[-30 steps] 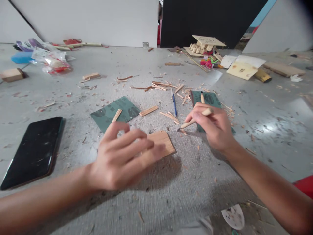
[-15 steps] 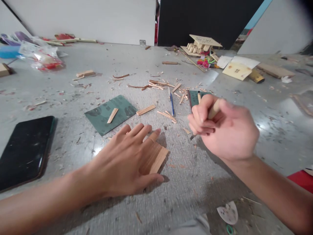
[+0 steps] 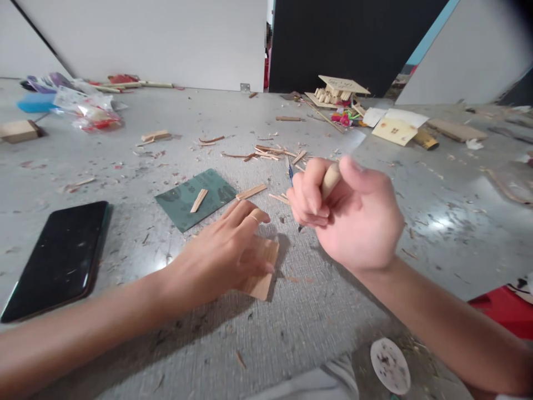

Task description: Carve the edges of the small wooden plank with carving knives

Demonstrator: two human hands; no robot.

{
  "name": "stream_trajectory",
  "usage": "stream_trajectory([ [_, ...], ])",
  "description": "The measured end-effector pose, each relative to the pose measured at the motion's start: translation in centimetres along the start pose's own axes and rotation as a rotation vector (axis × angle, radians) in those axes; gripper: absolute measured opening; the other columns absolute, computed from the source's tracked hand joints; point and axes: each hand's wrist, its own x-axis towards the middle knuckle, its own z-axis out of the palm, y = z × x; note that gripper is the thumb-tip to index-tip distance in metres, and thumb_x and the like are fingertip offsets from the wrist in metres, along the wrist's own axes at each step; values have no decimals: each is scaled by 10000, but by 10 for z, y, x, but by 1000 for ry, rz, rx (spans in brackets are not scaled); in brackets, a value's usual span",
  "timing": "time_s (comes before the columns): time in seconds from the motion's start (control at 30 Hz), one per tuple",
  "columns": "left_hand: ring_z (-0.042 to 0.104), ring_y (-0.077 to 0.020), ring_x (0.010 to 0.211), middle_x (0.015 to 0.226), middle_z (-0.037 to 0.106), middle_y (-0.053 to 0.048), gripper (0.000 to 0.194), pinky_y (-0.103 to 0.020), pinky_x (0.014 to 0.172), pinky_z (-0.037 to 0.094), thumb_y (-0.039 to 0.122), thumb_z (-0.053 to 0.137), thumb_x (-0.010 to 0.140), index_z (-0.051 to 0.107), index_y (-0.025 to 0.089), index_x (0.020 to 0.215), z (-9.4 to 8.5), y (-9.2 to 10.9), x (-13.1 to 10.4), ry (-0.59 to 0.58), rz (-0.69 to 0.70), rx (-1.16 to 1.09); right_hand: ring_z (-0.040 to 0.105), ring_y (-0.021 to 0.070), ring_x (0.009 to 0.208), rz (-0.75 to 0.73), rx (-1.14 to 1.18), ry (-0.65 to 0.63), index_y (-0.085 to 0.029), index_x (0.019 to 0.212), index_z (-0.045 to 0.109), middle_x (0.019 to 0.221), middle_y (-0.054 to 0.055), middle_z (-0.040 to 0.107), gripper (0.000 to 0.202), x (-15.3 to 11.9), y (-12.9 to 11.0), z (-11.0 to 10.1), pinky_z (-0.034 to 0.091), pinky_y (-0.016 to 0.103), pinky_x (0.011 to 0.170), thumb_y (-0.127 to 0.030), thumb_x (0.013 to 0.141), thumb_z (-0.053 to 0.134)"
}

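My left hand [image 3: 225,244] is over a small flat piece of wood [image 3: 264,286] on the table, its fingers bent round the piece and its thumb across the top. Motion blurs this hand somewhat, and much of the wood lies hidden under it. Held in my right hand [image 3: 350,214], just above the table to the right, is a wooden-handled carving tool [image 3: 331,180]. Its dark thin tip pokes out below the curled fingers. Beyond my left hand, a green sheet of sandpaper [image 3: 216,186] carries a short wood strip [image 3: 199,201].
A black phone [image 3: 58,255] lies at the left. Wood shavings [image 3: 270,153] and a blue pen-like tool [image 3: 290,171] are beyond my hands. Farther back stand a small wooden model house [image 3: 341,86] and plastic bags [image 3: 91,108]. A white oval scrap [image 3: 390,366] lies near the front.
My left hand has gone from lying flat to bent fingers, and the wood piece has turned under it. My right hand has moved left with the carving tool. The camera view has shifted slightly.
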Motion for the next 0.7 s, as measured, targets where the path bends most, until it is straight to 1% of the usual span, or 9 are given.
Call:
stream_trajectory([
  [0.07,541,-303,1161,1210,559,-111,549,-431,955,477,519,716,847,499,172,1213,-5,0,1,-58,6,-11,294,102,489,-14,7,-13,-198,585,463,582,-21,344,479,0,8,-4,236,293,486,-516,941,498],
  [0.13,496,-342,1237,1277,549,-123,715,-475,1028,432,655,729,772,512,173,1253,-10,-3,2,-187,-4,-16,281,99,479,-21,30,-23,-194,593,468,570,-25,337,485,0,17,-9,226,287,478,-524,948,461],
  [0.27,494,-317,1252,1341,533,-102,761,-435,1046,408,675,770,721,528,205,1268,-13,-9,7,-352,16,-64,257,89,467,-20,73,-9,-178,594,482,565,-29,330,491,0,34,-20,188,280,461,-472,983,423],
  [0.37,537,-293,1130,1170,590,-90,756,-407,959,451,693,807,666,565,172,1159,-9,-11,11,-316,-21,-109,260,89,463,-18,54,-11,-177,606,504,555,-34,325,477,-1,39,-26,184,278,459,-467,978,440],
  [0.43,543,-277,1120,1158,598,-82,738,-386,943,465,647,821,686,558,173,1187,-6,-12,12,-289,-4,-168,275,93,463,-20,14,-11,-177,625,525,544,-37,324,460,-2,37,-28,188,277,462,-483,963,460],
  [0.5,508,-265,1240,1321,556,-91,700,-376,1015,446,531,790,787,497,204,1332,-5,-13,11,-291,87,-228,279,94,460,-20,-16,-5,-176,632,534,538,-38,327,458,-3,34,-30,194,276,463,-492,957,466],
  [0.57,411,-256,1387,1513,428,-93,686,-393,1115,381,412,697,891,374,245,1473,-3,-12,8,-282,176,-208,269,92,453,-12,-6,-14,-181,608,501,524,-40,315,483,-3,31,-30,205,274,461,-496,969,447],
  [0.63,351,-297,1436,1567,367,-127,732,-466,1157,319,468,638,921,303,208,1519,-1,-7,2,-194,180,-83,265,92,455,-6,29,-47,-187,567,422,507,-39,292,513,-2,27,-30,222,269,459,-489,981,430],
  [0.7,408,-378,1357,1470,460,-188,856,-552,1097,332,694,616,853,386,123,1448,3,1,-3,-86,127,56,265,93,461,0,84,-104,-190,547,348,497,-37,263,541,-3,23,-29,233,263,455,-502,985,414],
])
